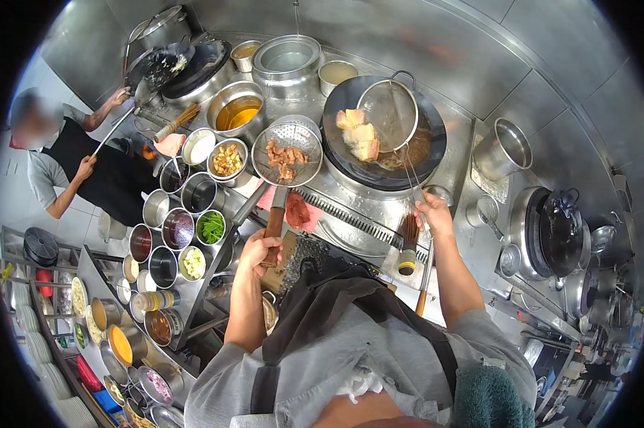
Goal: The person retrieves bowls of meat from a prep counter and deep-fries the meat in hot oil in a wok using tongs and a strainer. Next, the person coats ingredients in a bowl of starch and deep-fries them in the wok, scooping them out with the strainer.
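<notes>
My left hand (260, 251) is wrapped around the wooden handle (274, 222) of a perforated strainer (290, 129). Browned pieces of meat (282, 158) lie in its bowl, left of a large dark wok (343, 94). In my right hand (434, 214) is the long thin handle of a wire-mesh skimmer (392, 107), whose round head is over the wok. Golden slabs of fried food (365, 141) sit at the left edge of the mesh, above or in the dark oil (412, 146); I cannot tell whether the mesh supports them.
A bamboo brush (409, 239) stands near my right forearm. On my left are pots of chopped greens (211, 227) and other ingredients, plus a pot of amber oil (239, 113). A co-worker (97, 160) handles another wok (166, 68). More woks (557, 232) are at right.
</notes>
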Action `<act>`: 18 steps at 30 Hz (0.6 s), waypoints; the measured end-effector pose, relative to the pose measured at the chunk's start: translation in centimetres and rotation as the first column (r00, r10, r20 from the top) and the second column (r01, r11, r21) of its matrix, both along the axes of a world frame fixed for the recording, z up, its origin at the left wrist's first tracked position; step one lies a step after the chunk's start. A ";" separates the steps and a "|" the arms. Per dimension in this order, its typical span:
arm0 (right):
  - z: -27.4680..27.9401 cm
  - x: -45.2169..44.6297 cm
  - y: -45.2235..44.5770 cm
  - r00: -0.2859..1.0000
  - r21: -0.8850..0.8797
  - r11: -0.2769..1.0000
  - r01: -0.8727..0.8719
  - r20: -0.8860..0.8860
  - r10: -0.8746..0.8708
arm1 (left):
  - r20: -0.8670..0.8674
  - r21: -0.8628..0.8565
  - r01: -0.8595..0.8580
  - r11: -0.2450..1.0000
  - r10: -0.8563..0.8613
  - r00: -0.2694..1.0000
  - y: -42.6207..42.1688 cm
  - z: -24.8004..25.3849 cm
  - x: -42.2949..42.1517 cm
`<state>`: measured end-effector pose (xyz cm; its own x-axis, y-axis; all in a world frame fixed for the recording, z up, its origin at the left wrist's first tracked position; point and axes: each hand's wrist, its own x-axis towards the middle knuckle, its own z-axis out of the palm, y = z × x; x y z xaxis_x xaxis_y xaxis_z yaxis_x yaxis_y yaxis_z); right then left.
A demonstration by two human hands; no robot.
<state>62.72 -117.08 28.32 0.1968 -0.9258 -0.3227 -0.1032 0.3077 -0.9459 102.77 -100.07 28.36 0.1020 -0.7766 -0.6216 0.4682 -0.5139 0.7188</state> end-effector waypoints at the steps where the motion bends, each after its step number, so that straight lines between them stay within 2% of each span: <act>1: 0.0 -0.4 0.2 0.999 -0.006 1.000 0.025 -0.022 -0.025 | -0.003 0.004 0.000 1.000 0.000 1.000 0.0 0.0 0.0; 9: 1.4 -2.7 1.5 0.974 -0.042 0.995 0.088 -0.204 -0.095 | -0.011 0.002 0.007 1.000 -0.007 1.000 -0.3 0.1 0.0; 11: 2.0 -2.8 1.7 0.939 -0.086 0.988 0.125 -0.311 -0.145 | -0.021 -0.002 0.018 1.000 -0.018 1.000 -0.3 -0.2 0.0; 18: 3.3 -4.1 1.1 0.853 -0.238 0.957 0.164 -0.454 -0.258 | 0.019 0.011 0.019 1.000 -0.020 1.000 -0.3 0.5 -0.2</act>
